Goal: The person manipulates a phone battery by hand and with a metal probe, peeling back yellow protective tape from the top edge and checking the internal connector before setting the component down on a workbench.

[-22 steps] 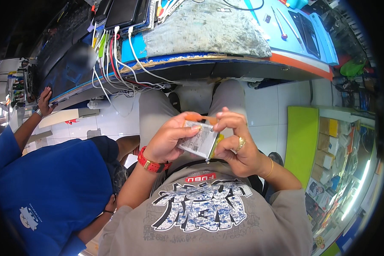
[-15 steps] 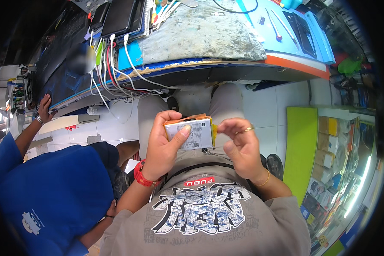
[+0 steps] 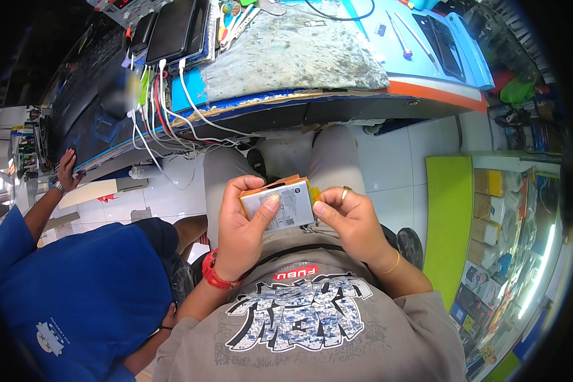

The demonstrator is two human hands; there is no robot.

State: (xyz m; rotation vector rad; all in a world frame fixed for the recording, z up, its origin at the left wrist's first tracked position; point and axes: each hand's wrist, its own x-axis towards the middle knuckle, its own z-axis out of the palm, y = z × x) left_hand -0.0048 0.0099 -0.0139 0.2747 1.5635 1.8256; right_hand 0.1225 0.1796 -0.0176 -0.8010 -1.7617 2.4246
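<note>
My left hand [image 3: 239, 226], with a red watch at the wrist, grips a flat silver rectangular battery [image 3: 286, 205] with printed labelling, thumb lying on its face. An orange flex piece [image 3: 286, 180] runs along the battery's upper edge. My right hand [image 3: 353, 229], wearing a ring and a thin bracelet, pinches at a yellow film or tab [image 3: 316, 191] on the battery's right end, thumb close against that edge. Both hands are held over my lap, below the workbench edge.
The worn bench mat [image 3: 293, 51] lies ahead, with phones [image 3: 172, 32], charging cables [image 3: 162, 105] and a light-blue mat [image 3: 426, 75] bearing tools. A co-worker in blue [image 3: 83, 274] sits at left, one hand [image 3: 65, 169] on the bench. A glass display case [image 3: 503, 248] stands at right.
The battery was tilted between both hands, then lay level in my left hand while my right hand drew apart. My right fingers have since closed on the yellow tab at its right end.
</note>
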